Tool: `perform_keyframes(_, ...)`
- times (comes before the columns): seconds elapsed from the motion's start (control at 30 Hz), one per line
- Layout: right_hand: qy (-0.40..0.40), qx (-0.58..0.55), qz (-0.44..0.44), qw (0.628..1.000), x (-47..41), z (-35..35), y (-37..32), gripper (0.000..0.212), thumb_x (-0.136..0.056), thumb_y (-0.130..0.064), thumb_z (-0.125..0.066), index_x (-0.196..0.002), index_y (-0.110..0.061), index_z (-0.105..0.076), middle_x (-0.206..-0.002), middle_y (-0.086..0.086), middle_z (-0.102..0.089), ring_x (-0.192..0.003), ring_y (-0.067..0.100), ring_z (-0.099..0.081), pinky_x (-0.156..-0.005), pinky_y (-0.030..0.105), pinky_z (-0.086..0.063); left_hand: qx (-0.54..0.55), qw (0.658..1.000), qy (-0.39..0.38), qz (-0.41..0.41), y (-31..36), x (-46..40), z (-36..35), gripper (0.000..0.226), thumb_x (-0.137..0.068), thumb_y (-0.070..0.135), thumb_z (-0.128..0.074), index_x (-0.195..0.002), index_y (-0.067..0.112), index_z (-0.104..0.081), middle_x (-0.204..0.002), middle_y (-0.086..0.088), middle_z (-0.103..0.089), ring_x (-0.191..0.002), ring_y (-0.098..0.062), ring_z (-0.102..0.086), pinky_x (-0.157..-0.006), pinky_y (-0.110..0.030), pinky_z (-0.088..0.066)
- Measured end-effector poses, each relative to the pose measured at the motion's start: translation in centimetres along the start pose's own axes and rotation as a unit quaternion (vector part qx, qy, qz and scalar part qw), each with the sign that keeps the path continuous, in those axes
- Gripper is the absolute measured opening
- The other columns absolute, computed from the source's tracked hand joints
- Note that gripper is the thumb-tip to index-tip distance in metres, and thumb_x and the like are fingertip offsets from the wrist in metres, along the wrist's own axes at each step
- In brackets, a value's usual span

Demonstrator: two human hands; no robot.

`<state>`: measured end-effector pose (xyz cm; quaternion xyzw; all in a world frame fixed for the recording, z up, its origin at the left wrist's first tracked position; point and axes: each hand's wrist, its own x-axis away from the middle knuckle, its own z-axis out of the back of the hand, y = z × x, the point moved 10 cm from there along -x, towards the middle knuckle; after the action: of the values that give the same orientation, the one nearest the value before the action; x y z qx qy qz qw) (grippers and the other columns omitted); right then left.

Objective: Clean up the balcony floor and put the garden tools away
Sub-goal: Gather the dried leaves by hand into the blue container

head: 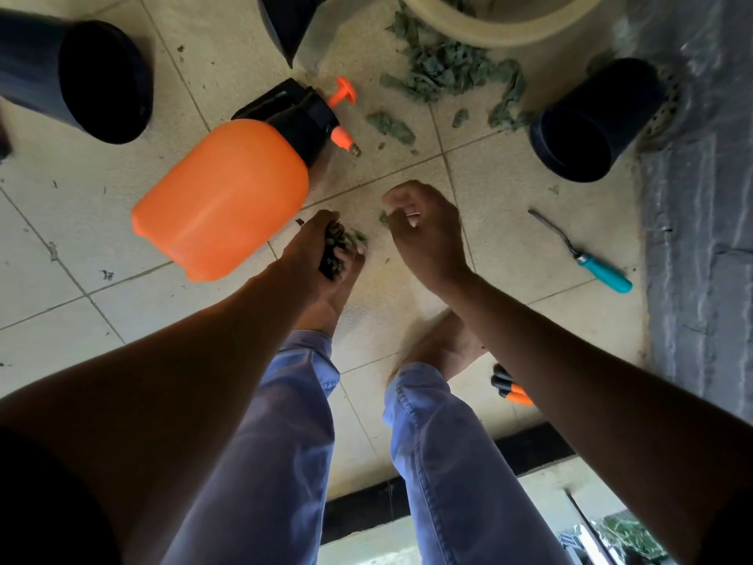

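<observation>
green leaf scraps (442,69) lie strewn over the pale tiled floor (525,234), thickest just below the cream planter (495,32) at the top. the left hand (322,248) has its fingers curled round a wad of gathered leaves, clamped tight. the right hand (421,226) hangs just beside it, fingers bent inward and apparently pinching a small green scrap at the tips; whether anything more sits in the palm cannot be told.

the step in hand looks like hand-gathering the debris. to do it well, the right hand should feed each pinch into the left while the left stays closed underneath, so nothing drops back. working toward the big heap by the planter would probably save reaching.

room is tight on the left: the orange sprayer (222,197) lies on its side close beside the left hand and could roll if nudged. two dark pots (593,124) (87,77) lie tipped at either side. the teal-handled tool (603,271) rests well right, near the grey wall edge, and orange-handled shears (509,389) lie under the right forearm by the feet. open tile remains ahead, between the hands and the leaf heap.
</observation>
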<state>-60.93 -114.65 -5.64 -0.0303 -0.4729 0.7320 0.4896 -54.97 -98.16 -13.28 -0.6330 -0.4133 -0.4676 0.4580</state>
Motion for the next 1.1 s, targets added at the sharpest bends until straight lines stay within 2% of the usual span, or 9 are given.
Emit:
perform_keyframes(0.1,-0.037,0.194,0.020,0.980,-1.2,-1.2,2.6,0.039,-0.080,0.000,-0.068,-0.116,-0.014,-0.066,-0.110,0.009,-0.063,-0.099,0.026,-0.062,-0.077,0.040,-0.056,0.012,1.000,-0.008,0.011,0.0,-0.2,0.0,0.030,-0.097,0.031,-0.061,-0.105,0.009,-0.042,-0.099,-0.016,-0.053,-0.050,-0.019,-0.059,-0.032,-0.017,-0.040)
perform_keyframes(0.2,-0.087,0.284,0.074,0.952,-1.4,-3.3,2.7,0.031,-0.083,-0.005,-0.070,-0.111,-0.015,-0.061,-0.111,0.010,-0.056,-0.097,0.029,-0.058,-0.067,0.039,-0.055,0.011,1.000,-0.004,0.010,0.0,-0.1,0.3,0.034,-0.095,0.031,-0.064,-0.111,0.009,-0.043,-0.104,-0.016,-0.054,-0.061,-0.022,-0.062,-0.032,-0.017,-0.041)
perform_keyframes(0.33,-0.100,0.330,0.125,0.930,-2.0,-4.8,1.8,0.017,-0.088,-0.004,-0.064,-0.103,-0.010,-0.062,-0.102,0.013,-0.057,-0.089,0.031,-0.060,-0.059,0.036,-0.049,-0.004,1.000,0.003,-0.009,0.1,0.2,0.7,0.027,-0.096,0.029,-0.064,-0.109,0.010,-0.049,-0.082,-0.013,-0.062,-0.047,-0.019,-0.061,-0.033,-0.017,-0.041)
perform_keyframes(0.5,-0.094,0.275,0.065,0.955,-2.4,-4.3,2.9,0.013,-0.090,-0.007,-0.062,-0.093,-0.017,-0.070,-0.094,0.004,-0.066,-0.083,0.025,-0.065,-0.067,0.038,-0.056,-0.019,1.000,-0.008,-0.013,0.1,0.4,0.8,0.022,-0.098,0.029,-0.061,-0.103,0.010,-0.052,-0.071,-0.011,-0.065,-0.046,-0.015,-0.060,-0.033,-0.016,-0.041)
perform_keyframes(0.63,-0.038,0.079,-0.003,0.996,-1.8,-1.6,1.2,0.006,-0.084,-0.013,-0.075,-0.084,-0.019,-0.075,-0.079,-0.010,-0.073,-0.074,0.004,-0.069,-0.069,0.038,-0.060,-0.021,1.000,-0.017,-0.015,0.0,0.4,0.5,0.022,-0.097,0.029,-0.061,-0.099,0.009,-0.053,-0.082,-0.014,-0.066,-0.051,-0.015,-0.059,-0.035,-0.016,-0.041)
perform_keyframes(0.7,-0.041,0.018,0.001,0.999,-0.8,-1.0,-1.0,0.004,-0.084,-0.017,-0.076,-0.087,-0.019,-0.076,-0.081,-0.013,-0.074,-0.076,0.000,-0.069,-0.073,0.035,-0.060,-0.037,0.999,-0.016,-0.024,0.1,0.3,0.2,0.025,-0.096,0.029,-0.063,-0.107,0.009,-0.053,-0.093,-0.015,-0.064,-0.052,-0.016,-0.059,-0.036,-0.017,-0.041)
perform_keyframes(0.77,-0.063,0.005,0.030,0.998,0.4,-1.1,-3.3,0.008,-0.084,-0.019,-0.074,-0.091,-0.019,-0.077,-0.085,-0.012,-0.074,-0.078,0.001,-0.069,-0.073,0.034,-0.059,-0.053,0.998,-0.026,-0.034,0.2,0.4,-0.5,0.021,-0.097,0.029,-0.061,-0.107,0.012,-0.054,-0.085,-0.008,-0.062,-0.051,-0.012,-0.057,-0.037,-0.015,-0.041)
perform_keyframes(0.93,-0.123,0.173,0.163,0.963,3.1,-3.5,-6.9,0.027,-0.092,-0.025,-0.050,-0.097,-0.011,-0.072,-0.097,0.008,-0.064,-0.090,0.026,-0.057,-0.072,0.045,-0.052,-0.076,0.995,-0.045,-0.037,0.2,0.8,-1.9,0.035,-0.097,0.034,-0.059,-0.066,0.018,-0.055,-0.055,0.002,-0.051,-0.051,-0.011,-0.050,-0.047,-0.021,-0.043)
perform_keyframes(1.1,-0.151,0.295,0.226,0.916,3.7,-4.2,-7.9,0.035,-0.090,-0.030,-0.042,-0.109,-0.020,-0.070,-0.122,0.002,-0.056,-0.109,0.024,-0.048,-0.077,0.033,-0.041,-0.097,0.994,-0.030,-0.034,1.1,0.9,-1.6,0.048,-0.097,0.035,-0.058,-0.051,0.022,-0.052,-0.048,0.004,-0.042,-0.048,-0.012,-0.040,-0.048,-0.022,-0.034)
